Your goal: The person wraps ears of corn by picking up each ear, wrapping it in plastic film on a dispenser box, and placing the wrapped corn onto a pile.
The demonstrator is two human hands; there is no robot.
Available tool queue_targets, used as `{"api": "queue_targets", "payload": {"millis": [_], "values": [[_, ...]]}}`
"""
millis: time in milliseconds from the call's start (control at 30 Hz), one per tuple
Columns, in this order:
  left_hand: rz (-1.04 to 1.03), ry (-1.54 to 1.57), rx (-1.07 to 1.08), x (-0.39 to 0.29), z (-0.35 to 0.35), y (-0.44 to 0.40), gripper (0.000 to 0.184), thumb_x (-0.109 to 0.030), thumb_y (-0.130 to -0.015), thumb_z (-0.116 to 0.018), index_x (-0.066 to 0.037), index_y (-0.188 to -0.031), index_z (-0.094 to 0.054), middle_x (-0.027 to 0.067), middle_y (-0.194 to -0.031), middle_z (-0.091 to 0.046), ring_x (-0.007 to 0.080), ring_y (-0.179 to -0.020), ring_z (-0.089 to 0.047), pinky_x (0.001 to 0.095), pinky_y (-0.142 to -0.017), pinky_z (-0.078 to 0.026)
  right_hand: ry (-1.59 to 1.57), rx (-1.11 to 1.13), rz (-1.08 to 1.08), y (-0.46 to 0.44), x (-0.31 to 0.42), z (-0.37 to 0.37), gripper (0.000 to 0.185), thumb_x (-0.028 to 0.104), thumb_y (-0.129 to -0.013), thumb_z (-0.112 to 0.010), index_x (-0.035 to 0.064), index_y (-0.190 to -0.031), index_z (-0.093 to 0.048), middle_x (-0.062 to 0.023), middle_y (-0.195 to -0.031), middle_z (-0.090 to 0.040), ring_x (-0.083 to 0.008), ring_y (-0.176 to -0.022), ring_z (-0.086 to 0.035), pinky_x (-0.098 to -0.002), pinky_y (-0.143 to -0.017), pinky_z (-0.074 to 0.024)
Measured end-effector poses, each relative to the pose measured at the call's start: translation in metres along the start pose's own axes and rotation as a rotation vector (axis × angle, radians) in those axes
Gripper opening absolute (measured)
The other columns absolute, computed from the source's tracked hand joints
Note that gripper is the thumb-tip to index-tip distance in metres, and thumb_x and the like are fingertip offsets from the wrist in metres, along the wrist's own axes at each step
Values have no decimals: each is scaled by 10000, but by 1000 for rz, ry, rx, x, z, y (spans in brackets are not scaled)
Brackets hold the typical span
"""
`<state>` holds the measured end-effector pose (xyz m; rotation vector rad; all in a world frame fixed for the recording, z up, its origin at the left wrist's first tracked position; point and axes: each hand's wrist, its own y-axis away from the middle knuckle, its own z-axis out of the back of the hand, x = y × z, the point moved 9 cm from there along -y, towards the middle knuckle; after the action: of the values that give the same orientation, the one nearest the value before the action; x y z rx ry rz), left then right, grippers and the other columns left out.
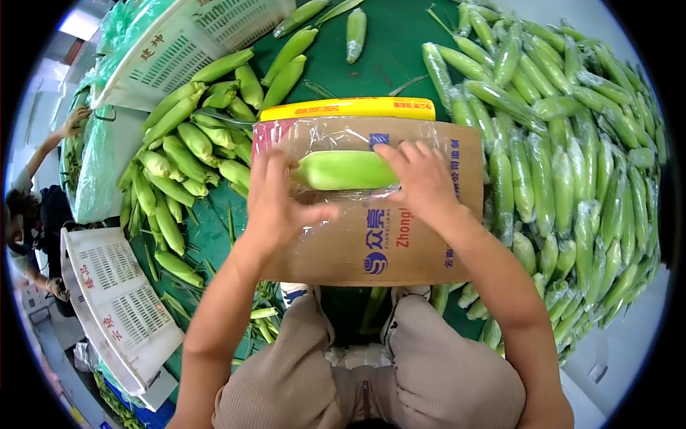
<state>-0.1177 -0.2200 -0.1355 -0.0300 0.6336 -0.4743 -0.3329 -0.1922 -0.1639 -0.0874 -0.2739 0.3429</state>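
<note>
One green corn ear in its husk (348, 170) lies crosswise on clear film over a cardboard box (314, 250). My left hand (282, 200) is at the ear's left end, slightly blurred, with thumb and fingers spread apart. At the right end, my right hand (421, 175) has its fingertips on the ear and the film beside it. A yellow wrap box (350, 109) lies along the far edge of the cardboard, behind the ear.
Unwrapped corn ears (187, 154) are heaped at the left, film-wrapped ears (564, 143) at the right. White crates (171, 57) (125, 300) stand at the left. Another person's hand (75, 121) is at the far left. Green table surface (329, 64) shows behind the wrap box.
</note>
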Motion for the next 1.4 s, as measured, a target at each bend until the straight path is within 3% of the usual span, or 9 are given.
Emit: {"api": "queue_targets", "payload": {"millis": [67,200,333,500,667,833,1033,1233,1400], "values": [[80,-98,69,6,5,38,1184,-510,-490,-962,-92,-1491,-487,178,-1170,-550,372,-1095,-536,499,-945,-462,-20,20,-30,-5,-9,-7,734,320,-699,-889,168,-1353,-592,-74,-1112,-614,-286,-1085,-586,-441,-923,-479],[102,-268,-103,27,7,64,408,-25,-785,-754,-131,-1179,-766,70,-861,-689,287,-796,-618,356,-745,-533,-83,-160,-47,8,-5,10,676,335,-725,-876,149,-1314,-601,-76,-1067,-625,-300,-1072,-598,-450,-884,-500],[276,135,-428,45,38,83,350,108,-830,-607,-69,-1098,-746,137,-1075,-757,331,-977,-739,381,-874,-573,-68,193,-58,26,9,24,603,422,-775,-839,114,-1230,-590,-120,-1026,-652,-337,-967,-646,-460,-800,-532],[-294,22,73,-60,-26,89,346,-150,-967,-647,-23,-1289,-639,232,-1320,-653,337,-1300,-599,476,-1105,-449,-303,325,151,63,40,-4,745,537,-775,-802,86,-1322,-576,-145,-1077,-646,-351,-1031,-634,-462,-893,-524],[-183,-390,150,-61,-31,18,779,-704,-929,-528,-51,-1339,-636,174,-1353,-610,385,-1305,-528,550,-1150,-351,-135,-154,16,41,27,35,793,511,-782,-808,87,-1410,-574,-140,-1186,-602,-332,-1108,-599,-460,-983,-495],[-98,-589,-472,-25,46,-100,554,-496,-899,-725,-88,-1273,-697,107,-1346,-647,314,-1280,-573,553,-1129,-383,6,-112,71,-25,12,37,867,466,-763,-840,61,-1456,-513,-148,-1188,-595,-333,-1085,-603,-438,-972,-505],[-468,-489,-131,-65,-30,-61,524,-237,-864,-710,-102,-1359,-602,109,-1365,-647,285,-1234,-619,453,-1081,-460,-246,177,-4,-69,-24,-4,721,298,-801,-832,1,-1384,-528,-232,-1385,-600,-417,-1276,-567,-492,-1055,-480],[-288,-241,399,-64,-61,-27,331,-211,-736,-743,-73,-1022,-651,121,-974,-718,311,-987,-700,431,-859,-542,-533,599,0,-46,-27,3,620,380,-974,-670,43,-1472,-520,-196,-1472,-564,-343,-1389,-519,-404,-1157,-402],[-229,-60,734,-85,-56,6,380,-285,-681,-787,-41,-949,-673,206,-906,-724,397,-898,-712,490,-820,-548,41,275,347,-34,23,-25,556,443,-1027,-565,268,-1547,-476,-7,-1649,-385,-267,-1563,-259,-525,-1272,-145]]}}
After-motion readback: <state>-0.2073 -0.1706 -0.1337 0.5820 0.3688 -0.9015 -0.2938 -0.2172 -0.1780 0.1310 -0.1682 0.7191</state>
